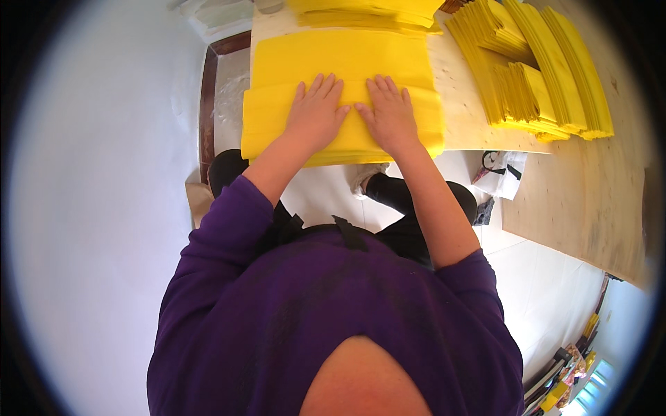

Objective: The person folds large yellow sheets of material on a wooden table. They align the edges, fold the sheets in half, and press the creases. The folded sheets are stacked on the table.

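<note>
A stack of yellow fabric sheets (343, 57) lies at the near edge of a plywood table in front of me, with a folded layer over its near part. My left hand (318, 112) rests palm down on this layer, left of its middle, fingers spread and pointing away from me. To its right my right hand (387, 114) lies flat on the same layer, fingers slightly apart. The two thumbs point towards each other with a small gap between them. Neither hand grips anything. What lies under the palms is hidden.
More yellow fabric (364, 13) lies beyond the stack. Folded yellow bundles (562, 78) are piled at the right on the plywood tabletop (458, 104). A white bag (502, 174) is below the table's edge. A pale wall (104, 182) stands close on the left.
</note>
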A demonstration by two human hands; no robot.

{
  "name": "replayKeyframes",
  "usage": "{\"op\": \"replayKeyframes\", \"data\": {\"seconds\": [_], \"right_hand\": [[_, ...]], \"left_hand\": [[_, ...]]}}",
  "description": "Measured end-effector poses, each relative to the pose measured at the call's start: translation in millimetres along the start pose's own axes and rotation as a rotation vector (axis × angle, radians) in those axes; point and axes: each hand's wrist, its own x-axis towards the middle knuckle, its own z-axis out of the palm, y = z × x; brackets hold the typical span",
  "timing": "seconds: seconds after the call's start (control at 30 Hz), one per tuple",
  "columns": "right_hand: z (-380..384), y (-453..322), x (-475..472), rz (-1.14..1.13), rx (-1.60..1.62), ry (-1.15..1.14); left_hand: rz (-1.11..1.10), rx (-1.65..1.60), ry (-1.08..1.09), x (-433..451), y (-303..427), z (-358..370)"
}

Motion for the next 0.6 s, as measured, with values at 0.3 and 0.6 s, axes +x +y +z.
{"op": "replayKeyframes", "data": {"seconds": [0.3,0.6], "right_hand": [[-4,-32,9,-0.079,0.011,-0.042],[3,-12,1,0.098,-0.026,-0.125]], "left_hand": [[0.025,0.173,-0.035,-4,1,8],[-0.016,0.096,-0.095,-2,0,11]]}}
